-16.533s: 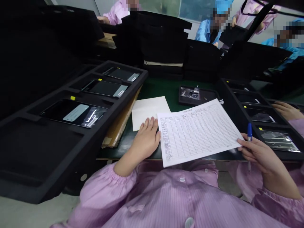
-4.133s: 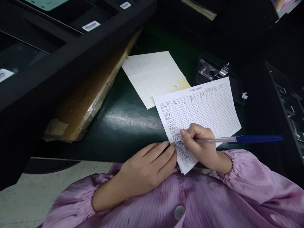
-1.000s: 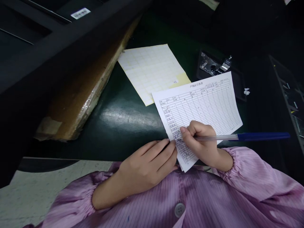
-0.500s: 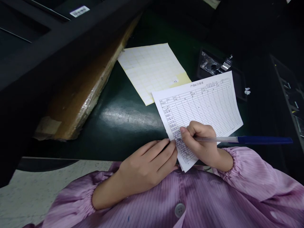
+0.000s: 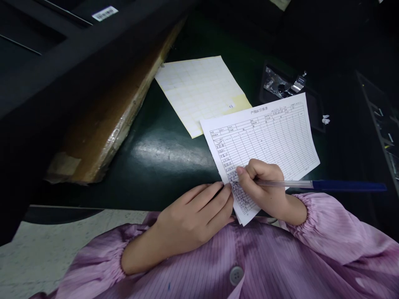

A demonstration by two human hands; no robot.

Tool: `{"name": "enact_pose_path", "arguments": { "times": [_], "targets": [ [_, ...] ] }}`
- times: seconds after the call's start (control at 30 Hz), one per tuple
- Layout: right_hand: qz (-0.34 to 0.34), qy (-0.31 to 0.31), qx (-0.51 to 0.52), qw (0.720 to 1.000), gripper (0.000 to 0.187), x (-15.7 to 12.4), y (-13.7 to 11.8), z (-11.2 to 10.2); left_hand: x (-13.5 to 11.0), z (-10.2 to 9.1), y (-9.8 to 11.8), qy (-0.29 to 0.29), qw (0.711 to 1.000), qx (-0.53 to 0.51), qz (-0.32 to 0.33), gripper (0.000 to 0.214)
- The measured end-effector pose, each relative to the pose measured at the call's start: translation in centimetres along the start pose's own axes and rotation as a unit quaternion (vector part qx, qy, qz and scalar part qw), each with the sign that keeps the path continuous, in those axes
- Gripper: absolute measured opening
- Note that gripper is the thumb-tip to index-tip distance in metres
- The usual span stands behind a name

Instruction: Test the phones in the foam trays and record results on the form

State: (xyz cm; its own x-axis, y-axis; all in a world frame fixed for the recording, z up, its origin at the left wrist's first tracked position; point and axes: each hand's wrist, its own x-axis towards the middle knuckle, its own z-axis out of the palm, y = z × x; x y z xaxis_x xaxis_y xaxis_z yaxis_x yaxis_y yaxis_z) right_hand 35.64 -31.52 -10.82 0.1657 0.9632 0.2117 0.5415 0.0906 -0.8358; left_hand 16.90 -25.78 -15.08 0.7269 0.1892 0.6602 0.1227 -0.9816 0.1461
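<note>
A printed table form [image 5: 274, 137] lies at a slant on the dark green tabletop, with handwriting down its left column. My right hand [image 5: 264, 187] is closed around a pen [image 5: 343, 185] with a clear barrel and a blue cap on its back end. The pen's tip is at the form's handwritten column, partly hidden by my thumb. My left hand [image 5: 196, 214] lies flat with fingers stretched out, fingertips at the form's lower left edge. Beneath the form's top left corner lies a sheet of pale labels [image 5: 202, 87] with yellow backing.
To the left, a tape-wrapped brown board [image 5: 93, 141] lies under a dark rack [image 5: 62, 54] bearing a barcode sticker [image 5: 105, 13]. Behind the form, a dark tray [image 5: 314, 106] holds a clear plastic bag [image 5: 273, 81] and a shiny metal piece [image 5: 298, 84]. White scraps [image 5: 326, 120] are beside it.
Almost nothing differs. The pen's blue end has shifted very slightly, while both hands and the form keep their places.
</note>
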Motion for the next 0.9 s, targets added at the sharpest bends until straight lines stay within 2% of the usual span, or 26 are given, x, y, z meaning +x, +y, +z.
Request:
{"name": "enact_pose_path", "arguments": {
  "times": [0.73, 0.9],
  "targets": [
    [-0.012, -0.016, -0.014, 1.0, 0.041, 0.16, -0.29, 0.0, 0.05, -0.31, 0.11, -0.008, 1.0, 0.004, 0.001, 0.028],
    [-0.002, 0.013, -0.012, 1.0, 0.041, 0.07, 0.03, -0.25, 0.09, -0.42, 0.12, -0.009, 1.0, 0.005, -0.001, 0.026]
  ]
}}
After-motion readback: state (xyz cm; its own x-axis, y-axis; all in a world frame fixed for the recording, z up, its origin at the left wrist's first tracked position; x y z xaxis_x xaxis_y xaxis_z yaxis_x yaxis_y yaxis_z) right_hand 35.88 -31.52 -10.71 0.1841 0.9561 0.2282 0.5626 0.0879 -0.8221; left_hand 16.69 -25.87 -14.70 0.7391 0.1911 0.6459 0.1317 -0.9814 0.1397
